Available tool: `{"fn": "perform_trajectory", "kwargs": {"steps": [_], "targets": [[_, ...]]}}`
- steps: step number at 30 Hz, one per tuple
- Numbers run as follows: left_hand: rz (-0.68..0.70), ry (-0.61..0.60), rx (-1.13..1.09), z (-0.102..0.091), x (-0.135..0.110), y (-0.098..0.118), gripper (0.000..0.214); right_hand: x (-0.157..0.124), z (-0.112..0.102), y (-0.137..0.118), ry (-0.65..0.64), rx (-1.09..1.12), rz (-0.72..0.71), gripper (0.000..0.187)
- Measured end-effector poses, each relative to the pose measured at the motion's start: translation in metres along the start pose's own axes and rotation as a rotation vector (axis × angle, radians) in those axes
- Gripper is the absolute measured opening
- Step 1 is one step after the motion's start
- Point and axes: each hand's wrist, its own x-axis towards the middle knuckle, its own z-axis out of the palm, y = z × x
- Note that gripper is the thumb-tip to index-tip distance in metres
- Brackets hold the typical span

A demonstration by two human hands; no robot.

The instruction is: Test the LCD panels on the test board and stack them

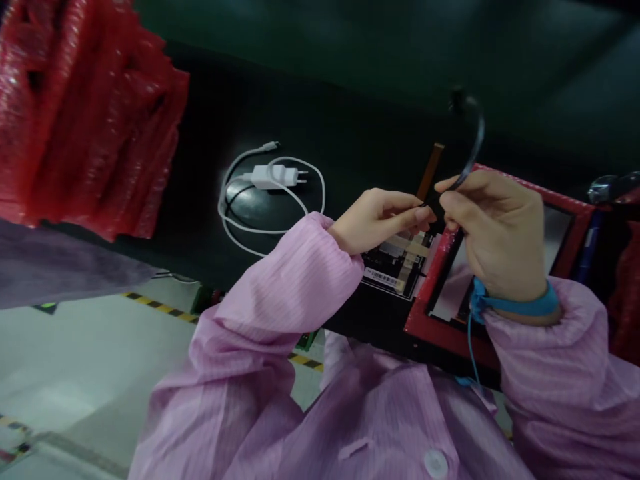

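My right hand [500, 233], with a blue strap at its wrist, pinches a thin, shiny dark cable-like strip [477, 143] that curves upward to a dark, blurred end. Close beside it, the fingertips of my left hand [383, 220] are pinched together on something small and dark that I cannot make out. Beneath the hands lies a flat electronic assembly [383, 277] with a barcode label and tape strips. An orange-brown flex ribbon [431, 170] sticks up behind the fingers. Under my right hand lies a screen panel [555, 233] on red bubble wrap [420, 320].
A white charger [275, 177] with a coiled white cable [223, 207] lies on the dark table [200, 173]. Red bubble-wrap bags [90, 120] are piled at the left. A blue pen-like object [587, 247] and a shiny rounded item [603, 189] are at the right.
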Motion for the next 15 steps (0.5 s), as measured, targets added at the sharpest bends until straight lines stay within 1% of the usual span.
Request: {"fn": "perform_trajectory", "kwargs": {"steps": [2,5,7,10,11,12,15], "targets": [[0.078,0.067,0.046,-0.002,0.001,0.004,0.015,-0.003,0.000,-0.005,0.018,-0.019,-0.094,0.006],[0.176,0.160,0.099,-0.006,0.002,0.008,0.011,-0.006,-0.004,-0.009,-0.072,-0.069,-0.191,0.011],[0.212,0.227,0.117,-0.009,0.002,0.008,0.011,-0.006,-0.008,-0.008,-0.134,-0.117,-0.234,0.011],[0.217,0.350,0.064,-0.011,0.004,0.005,0.010,-0.005,-0.014,-0.003,-0.148,-0.210,-0.275,0.007],[0.209,0.354,0.043,-0.011,0.005,0.004,0.011,-0.005,-0.015,-0.001,-0.144,-0.246,-0.293,0.006],[0.204,0.329,0.037,-0.012,0.005,0.003,0.012,-0.006,-0.016,0.000,-0.143,-0.286,-0.312,0.006],[0.232,0.187,0.128,-0.015,0.006,0.002,0.019,-0.007,-0.016,0.003,-0.154,-0.401,-0.397,0.005]]}}
